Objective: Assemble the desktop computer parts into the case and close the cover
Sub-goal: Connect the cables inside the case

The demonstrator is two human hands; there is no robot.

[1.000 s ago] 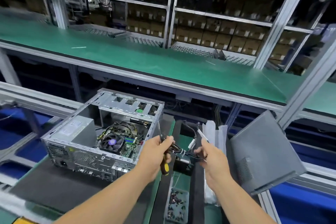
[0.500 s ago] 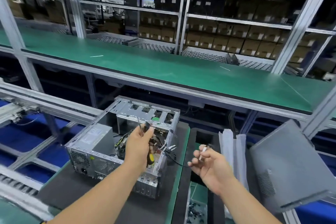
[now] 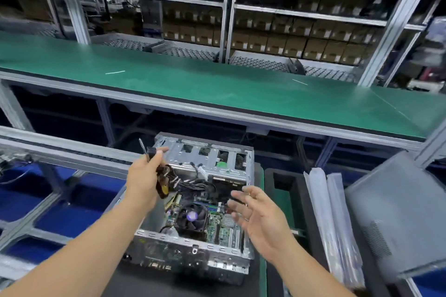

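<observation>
The open silver metal computer case [image 3: 193,214] lies on its side on the dark mat of the near bench [image 3: 149,282], its interior facing up, with the round black cooler fan [image 3: 191,217] and the green motherboard [image 3: 224,226] visible inside. The left hand [image 3: 144,176] is raised over the far left corner of the case, fingers curled round a yellow-and-black-handled screwdriver [image 3: 161,184] whose metal shaft points up and away, and round a bundle of black cables [image 3: 190,184] that trails from the hand down into the case. Half a second ago that hand sat lower against the case's middle; it has since lifted and drawn the cables with it. The right hand [image 3: 255,214] hovers above the right side of the case, palm turned inward, fingers spread and relaxed, holding nothing; earlier it pinched a small white piece well right of the case, and that piece is no longer in it. To the right, a grey metal side cover [image 3: 398,212] leans tilted against the frame, beside clear plastic sleeves [image 3: 330,212] standing in a black tray. Beyond runs a long green-topped bench [image 3: 217,84], then shelves of brown cartons [image 3: 289,41]. The whole view is blurred by motion.
</observation>
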